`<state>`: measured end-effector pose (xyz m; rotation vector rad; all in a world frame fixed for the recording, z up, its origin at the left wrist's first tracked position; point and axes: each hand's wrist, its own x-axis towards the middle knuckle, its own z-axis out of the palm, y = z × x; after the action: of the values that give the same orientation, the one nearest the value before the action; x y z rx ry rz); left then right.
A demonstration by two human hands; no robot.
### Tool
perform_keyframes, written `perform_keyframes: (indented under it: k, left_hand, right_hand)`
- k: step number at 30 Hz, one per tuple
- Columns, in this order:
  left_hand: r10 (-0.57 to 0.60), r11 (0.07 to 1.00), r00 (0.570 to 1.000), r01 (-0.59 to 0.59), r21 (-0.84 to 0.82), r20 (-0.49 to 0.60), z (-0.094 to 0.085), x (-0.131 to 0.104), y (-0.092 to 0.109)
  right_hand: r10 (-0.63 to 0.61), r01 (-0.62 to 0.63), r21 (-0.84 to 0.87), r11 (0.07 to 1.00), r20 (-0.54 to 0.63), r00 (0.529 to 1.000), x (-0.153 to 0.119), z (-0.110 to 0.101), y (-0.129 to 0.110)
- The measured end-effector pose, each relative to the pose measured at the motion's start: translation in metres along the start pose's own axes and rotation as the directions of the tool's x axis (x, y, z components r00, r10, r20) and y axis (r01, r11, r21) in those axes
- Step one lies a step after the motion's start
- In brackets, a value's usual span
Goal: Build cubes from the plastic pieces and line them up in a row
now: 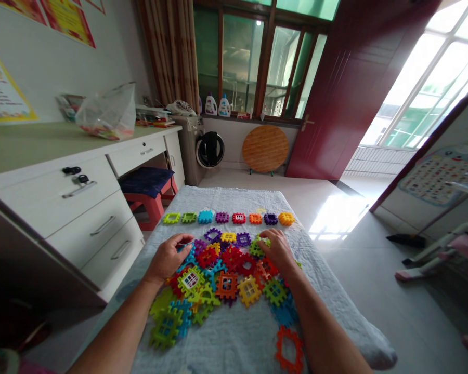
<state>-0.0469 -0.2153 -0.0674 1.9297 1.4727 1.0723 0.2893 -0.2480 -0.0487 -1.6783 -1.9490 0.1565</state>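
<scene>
A heap of bright plastic interlocking tiles with notched edges lies on the cloth-covered table (249, 332). At its left edge my left hand (170, 257) is curved, thumb and fingers apart, beside a blue tile (187, 254). On the far right of the heap, my right hand (276, 248) has its fingertips closed on a green tile (256, 246). Beyond the heap runs a row of several tiles in different colours, from a lime one (171, 218) at the left through a red one (239, 218) to a yellow stack (286, 218) at the right.
An orange frame tile (289, 349) lies near my right forearm. To the left are a white desk (78, 195) with a plastic bag (109, 114) and a stool (147, 182). A washing machine (191, 143), a round wooden board (265, 148) and a red door (335, 98) stand ahead.
</scene>
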Motion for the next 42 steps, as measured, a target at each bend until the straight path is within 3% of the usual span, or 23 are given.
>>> perform_keyframes:
  k: [7, 12, 21, 32, 37, 42]
  left_hand:
    - [-0.002, 1.0, 1.0, 0.002, -0.006, 0.013, 0.0, 0.0, -0.002]
    - [0.006, 1.0, 1.0, -0.006, -0.007, 0.008, 0.0, 0.0, -0.001]
    - [0.059, 0.997, 0.998, -0.058, 0.048, -0.03, 0.0, -0.002, 0.001]
    - [0.211, 0.96, 0.977, -0.204, 0.193, -0.017, -0.001, -0.005, 0.016]
    - [0.329, 0.905, 0.944, -0.325, 0.273, 0.031, -0.001, -0.005, 0.044]
    - [0.403, 0.851, 0.864, -0.475, 0.223, 0.302, 0.014, -0.006, 0.091]
  right_hand:
    - [-0.067, 0.075, -0.045, 0.996, 0.159, 0.985, -0.007, 0.001, -0.006]
    - [-0.058, 0.059, -0.01, 0.998, 0.133, 0.989, -0.004, 0.002, -0.006]
    - [-0.107, 0.105, 0.248, 0.963, -0.005, 0.994, -0.005, 0.004, -0.011]
    - [-0.214, 0.181, 0.197, 0.963, 0.158, 0.964, -0.006, 0.013, -0.018]
    - [-0.225, 0.193, 0.204, 0.96, 0.146, 0.963, -0.008, 0.011, -0.016]
    - [-0.259, 0.238, 0.238, 0.942, 0.063, 0.964, -0.011, 0.005, -0.027]
